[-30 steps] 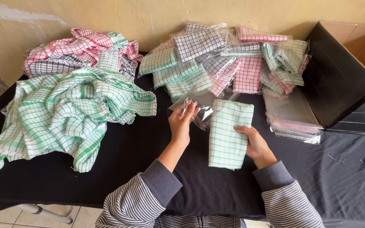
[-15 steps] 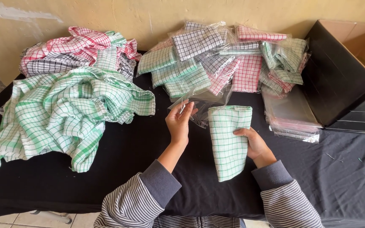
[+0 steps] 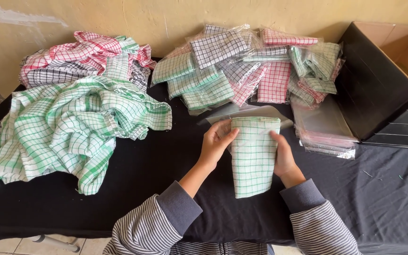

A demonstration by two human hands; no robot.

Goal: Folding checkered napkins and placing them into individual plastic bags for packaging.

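Note:
A folded green-and-white checked cloth (image 3: 252, 160) stands upright over the black table, its top end inside a clear plastic bag (image 3: 256, 115). My left hand (image 3: 217, 140) grips the bag's left edge beside the cloth. My right hand (image 3: 282, 153) holds the cloth's right side, fingers wrapped around it. The bag's mouth covers roughly the upper third of the cloth; the lower part hangs free of the plastic.
Loose green checked cloths (image 3: 72, 127) lie heaped at the left, red and grey ones (image 3: 79, 54) behind. Bagged folded cloths (image 3: 242, 66) pile at the back centre. A stack of flat clear bags (image 3: 324, 130) lies right, beside an open cardboard box (image 3: 393, 75).
The cloth has gone from lying beside the bag to standing with its top inside it. Both hands moved closer together around the cloth and bag.

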